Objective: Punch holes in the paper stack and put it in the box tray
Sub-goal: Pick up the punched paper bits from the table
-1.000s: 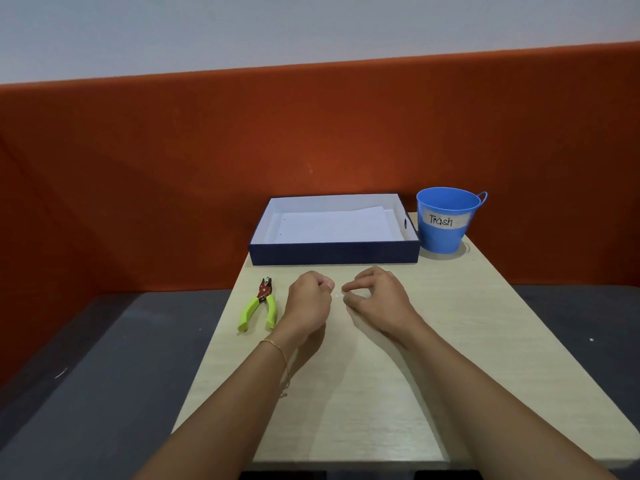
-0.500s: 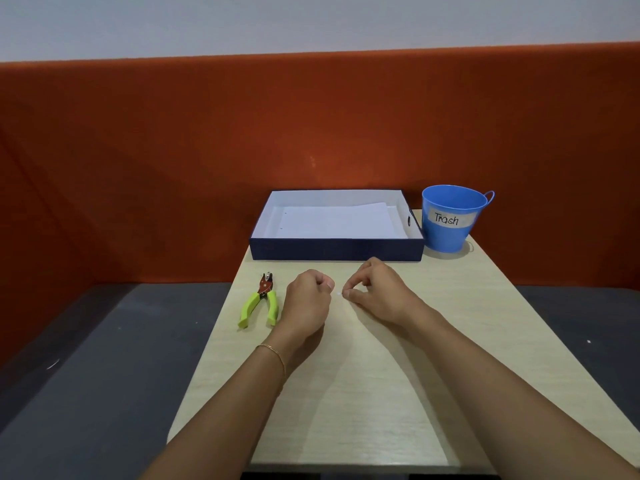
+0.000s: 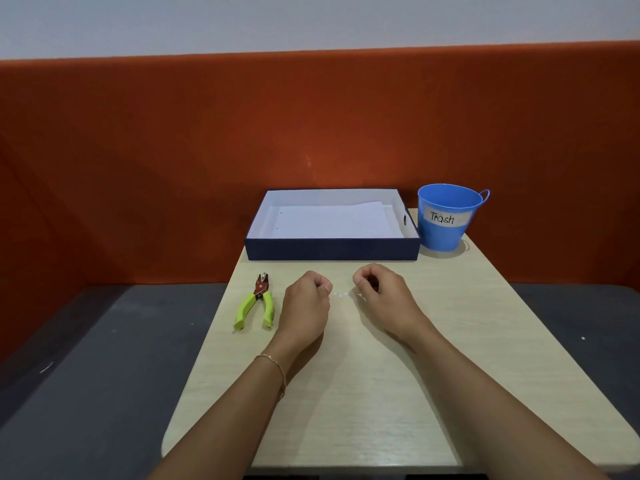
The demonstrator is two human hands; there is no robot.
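The left hand [image 3: 306,303] and right hand [image 3: 381,294] have drawn a little apart, baring a few white paper dots [image 3: 339,294] on the table [image 3: 346,410] between them. Both are curled tight; whether either pinches a dot I cannot tell. The dots look light, so a brushing knuckle could scatter them. The paper stack [image 3: 332,221] lies flat in the box tray [image 3: 332,250], with two holes near its left edge.

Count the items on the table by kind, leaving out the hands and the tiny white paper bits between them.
Containers: 2, the box tray and the blue Trash bucket
Hole punches: 1, the green-handled punch
Paper stacks: 1, the paper stack lying inside the tray
Total: 4
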